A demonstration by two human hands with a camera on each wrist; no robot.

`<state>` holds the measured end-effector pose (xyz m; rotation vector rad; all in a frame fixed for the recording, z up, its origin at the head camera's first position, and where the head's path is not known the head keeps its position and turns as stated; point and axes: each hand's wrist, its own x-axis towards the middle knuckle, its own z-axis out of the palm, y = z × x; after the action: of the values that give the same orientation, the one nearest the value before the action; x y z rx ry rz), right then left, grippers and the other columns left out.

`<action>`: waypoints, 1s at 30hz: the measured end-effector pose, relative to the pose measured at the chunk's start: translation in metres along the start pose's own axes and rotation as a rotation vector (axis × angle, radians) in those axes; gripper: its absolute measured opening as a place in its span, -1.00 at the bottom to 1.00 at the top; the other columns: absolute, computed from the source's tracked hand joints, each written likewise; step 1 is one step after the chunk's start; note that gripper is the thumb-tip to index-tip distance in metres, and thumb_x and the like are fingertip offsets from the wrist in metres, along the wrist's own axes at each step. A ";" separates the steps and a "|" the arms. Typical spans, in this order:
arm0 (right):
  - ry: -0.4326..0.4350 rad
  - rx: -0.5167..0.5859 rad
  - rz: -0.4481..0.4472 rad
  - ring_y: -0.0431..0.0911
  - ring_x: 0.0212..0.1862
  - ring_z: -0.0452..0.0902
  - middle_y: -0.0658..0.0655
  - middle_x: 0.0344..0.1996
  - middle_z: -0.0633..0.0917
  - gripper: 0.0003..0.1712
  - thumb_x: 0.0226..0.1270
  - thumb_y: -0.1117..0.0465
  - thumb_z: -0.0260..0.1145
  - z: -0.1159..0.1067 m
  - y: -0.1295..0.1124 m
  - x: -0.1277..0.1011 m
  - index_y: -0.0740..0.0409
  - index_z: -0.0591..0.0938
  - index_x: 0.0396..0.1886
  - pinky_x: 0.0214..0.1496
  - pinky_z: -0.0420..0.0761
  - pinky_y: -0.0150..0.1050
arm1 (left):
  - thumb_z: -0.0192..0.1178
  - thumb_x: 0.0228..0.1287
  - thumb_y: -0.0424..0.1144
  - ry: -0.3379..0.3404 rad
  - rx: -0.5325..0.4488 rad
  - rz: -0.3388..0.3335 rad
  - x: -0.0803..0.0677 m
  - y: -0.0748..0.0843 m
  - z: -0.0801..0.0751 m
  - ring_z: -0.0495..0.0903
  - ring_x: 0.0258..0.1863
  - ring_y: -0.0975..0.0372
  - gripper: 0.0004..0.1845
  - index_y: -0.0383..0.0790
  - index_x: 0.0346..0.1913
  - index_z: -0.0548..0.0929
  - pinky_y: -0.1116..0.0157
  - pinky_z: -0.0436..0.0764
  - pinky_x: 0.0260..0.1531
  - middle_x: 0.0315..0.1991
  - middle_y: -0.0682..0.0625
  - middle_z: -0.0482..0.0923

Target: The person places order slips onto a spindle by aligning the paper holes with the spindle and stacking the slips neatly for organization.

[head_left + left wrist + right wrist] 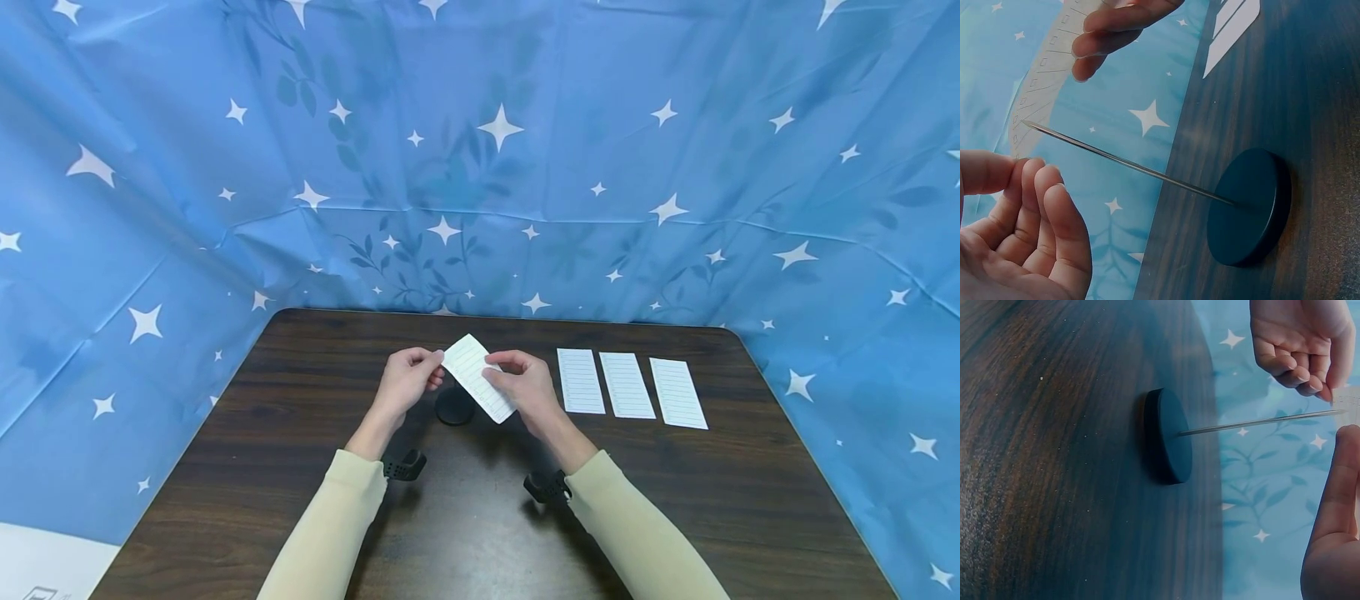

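Observation:
A white lined paper slip [474,373] with small checkboxes is held up over a receipt spike, whose round black base [453,407] stands on the table. My left hand [405,383] pinches the slip's left corner between thumb and forefinger. At its right edge, my right hand [528,390] grips the same slip with thumb and fingers. In the left wrist view the thin metal rod [1125,161] rises from the base, its tip at the slip's underside near my left fingertips. Whether the tip pierces the paper I cannot tell.
Three similar slips, left [581,381], middle [627,385] and right [678,393], lie in a row to the right of my hands. The dark wooden table [270,467] ends at a blue star-patterned curtain [570,150]. A white item [52,562] shows at the lower left.

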<state>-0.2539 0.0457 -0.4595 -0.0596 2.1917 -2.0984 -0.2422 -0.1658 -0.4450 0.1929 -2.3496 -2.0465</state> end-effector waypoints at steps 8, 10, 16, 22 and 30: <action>-0.008 -0.003 -0.011 0.05 -0.14 0.63 0.18 -0.05 0.68 -0.77 0.27 0.28 0.49 0.000 0.003 -0.001 0.14 0.78 -0.07 -0.21 0.62 -0.21 | 0.23 0.47 -0.20 0.000 0.012 0.012 -0.001 -0.002 0.003 0.61 -0.45 0.19 -0.75 -0.37 -0.22 0.70 0.34 0.64 -0.36 -0.38 -0.17 0.65; -0.006 -0.008 -0.010 0.06 -0.13 0.63 0.17 -0.06 0.69 -0.77 0.27 0.28 0.50 0.000 0.004 0.000 0.13 0.78 -0.07 -0.20 0.62 -0.21 | 0.23 0.47 -0.20 -0.002 0.020 0.015 -0.001 -0.003 0.004 0.62 -0.45 0.18 -0.76 -0.37 -0.21 0.70 0.33 0.65 -0.35 -0.38 -0.17 0.65; 0.008 -0.031 -0.015 0.05 -0.14 0.61 0.16 -0.06 0.69 -0.77 0.25 0.29 0.51 0.002 0.008 -0.001 0.13 0.79 -0.09 -0.22 0.61 -0.22 | 0.23 0.48 -0.21 0.003 0.033 0.030 0.000 -0.006 0.006 0.63 -0.44 0.17 -0.76 -0.37 -0.23 0.70 0.26 0.67 -0.32 -0.40 -0.16 0.65; 0.017 -0.075 -0.014 0.04 -0.13 0.60 0.15 -0.04 0.70 -0.79 0.27 0.29 0.49 0.002 0.012 -0.003 0.12 0.79 -0.10 -0.21 0.58 -0.22 | 0.22 0.47 -0.25 0.023 0.034 0.041 0.000 -0.012 0.007 0.63 -0.45 0.14 -0.78 -0.40 -0.23 0.69 0.23 0.67 -0.32 -0.43 -0.15 0.64; 0.016 -0.119 0.022 0.00 -0.18 0.60 0.14 -0.06 0.71 -0.81 0.25 0.30 0.49 -0.001 0.023 -0.001 0.11 0.80 -0.13 -0.25 0.60 -0.26 | 0.22 0.47 -0.23 0.013 0.086 0.030 -0.001 -0.020 0.009 0.66 -0.29 -0.16 -0.77 -0.38 -0.24 0.70 0.03 0.68 -0.23 -0.43 -0.16 0.63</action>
<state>-0.2520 0.0479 -0.4827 -0.0280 2.3132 -1.9620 -0.2407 -0.1597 -0.4662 0.1707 -2.4196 -1.9263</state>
